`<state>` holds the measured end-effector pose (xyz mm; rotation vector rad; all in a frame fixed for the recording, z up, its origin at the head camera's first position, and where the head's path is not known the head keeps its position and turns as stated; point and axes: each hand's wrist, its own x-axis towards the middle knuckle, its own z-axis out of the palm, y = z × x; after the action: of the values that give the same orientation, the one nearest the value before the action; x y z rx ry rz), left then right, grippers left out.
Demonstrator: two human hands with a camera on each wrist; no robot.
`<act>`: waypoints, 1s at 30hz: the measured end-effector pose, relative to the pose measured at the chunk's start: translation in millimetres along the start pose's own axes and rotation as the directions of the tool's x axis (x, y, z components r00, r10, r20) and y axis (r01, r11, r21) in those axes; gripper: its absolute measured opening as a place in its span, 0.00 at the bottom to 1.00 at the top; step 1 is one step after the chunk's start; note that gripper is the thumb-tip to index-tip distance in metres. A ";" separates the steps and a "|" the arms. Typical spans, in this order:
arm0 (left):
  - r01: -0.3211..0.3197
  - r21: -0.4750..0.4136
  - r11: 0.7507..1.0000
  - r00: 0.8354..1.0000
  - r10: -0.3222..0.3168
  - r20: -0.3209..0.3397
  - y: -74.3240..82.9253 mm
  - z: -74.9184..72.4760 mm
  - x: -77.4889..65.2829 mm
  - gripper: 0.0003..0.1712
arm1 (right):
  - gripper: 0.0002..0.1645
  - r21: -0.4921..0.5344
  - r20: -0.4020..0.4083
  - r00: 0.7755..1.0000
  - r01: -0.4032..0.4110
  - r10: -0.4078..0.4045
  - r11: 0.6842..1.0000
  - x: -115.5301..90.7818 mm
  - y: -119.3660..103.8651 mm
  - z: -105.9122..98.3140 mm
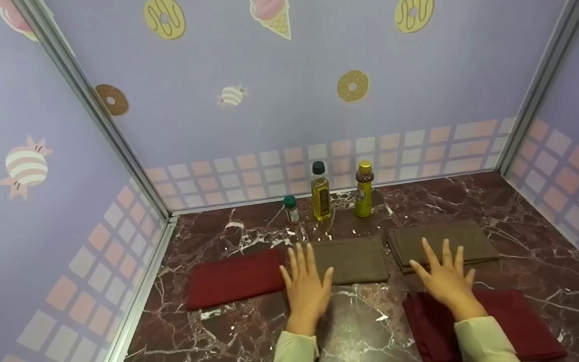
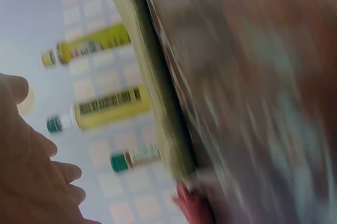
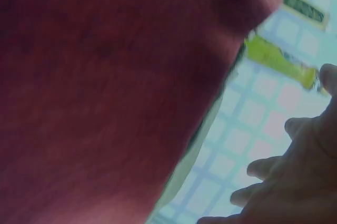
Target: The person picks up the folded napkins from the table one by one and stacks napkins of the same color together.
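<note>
My left hand (image 1: 306, 286), fingers straight and spread, is over the table by the near edges of a folded red cloth (image 1: 239, 279) and a folded olive-brown cloth (image 1: 352, 261). In the left wrist view that hand (image 2: 31, 166) holds nothing. The right hand (image 1: 445, 279), also spread, overlaps a second folded olive-brown cloth (image 1: 440, 244) at its fingertips and a second folded red cloth (image 1: 520, 322) at its wrist. Nothing is in its fingers in the right wrist view, where the red cloth (image 3: 105, 97) fills the left side.
Along the back stand a small green-capped bottle (image 1: 292, 211), a dark-capped oil bottle (image 1: 321, 196) and a yellow-capped bottle (image 1: 364, 193). The dark red marbled table (image 1: 249, 329) meets lilac patterned panels (image 1: 289, 120) at the back and on both sides.
</note>
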<state>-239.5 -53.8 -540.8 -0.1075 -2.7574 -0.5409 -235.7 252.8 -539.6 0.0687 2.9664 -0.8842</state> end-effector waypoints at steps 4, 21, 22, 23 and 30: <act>-0.057 0.029 0.998 0.994 0.054 0.094 30.6 12.4 -2.0 0.47 | 0.52 0.051 0.053 0.994 -0.098 0.095 0.994 -10.0 16.4 -15.6; -0.392 0.040 0.919 0.809 0.324 0.492 141.8 54.5 -34.2 0.36 | 0.61 0.094 0.208 0.917 -0.365 0.341 0.926 -55.1 105.3 -60.8; -0.402 0.054 0.914 0.808 0.327 0.491 144.9 57.1 -35.1 0.36 | 0.61 0.079 0.209 0.917 -0.363 0.340 0.929 -56.0 107.0 -60.8; -0.409 0.070 0.910 0.809 0.327 0.488 147.7 59.7 -35.8 0.36 | 0.61 0.063 0.207 0.917 -0.359 0.340 0.931 -57.0 108.2 -60.6; -0.392 0.177 0.903 0.870 0.301 0.391 157.7 71.3 -38.6 0.42 | 0.61 0.046 0.171 0.915 -0.378 0.365 0.925 -67.6 115.6 -62.2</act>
<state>-203.3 118.8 -560.0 -0.6949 -3.0180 -0.0716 -163.7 381.5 -546.8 0.5214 2.6384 -0.9017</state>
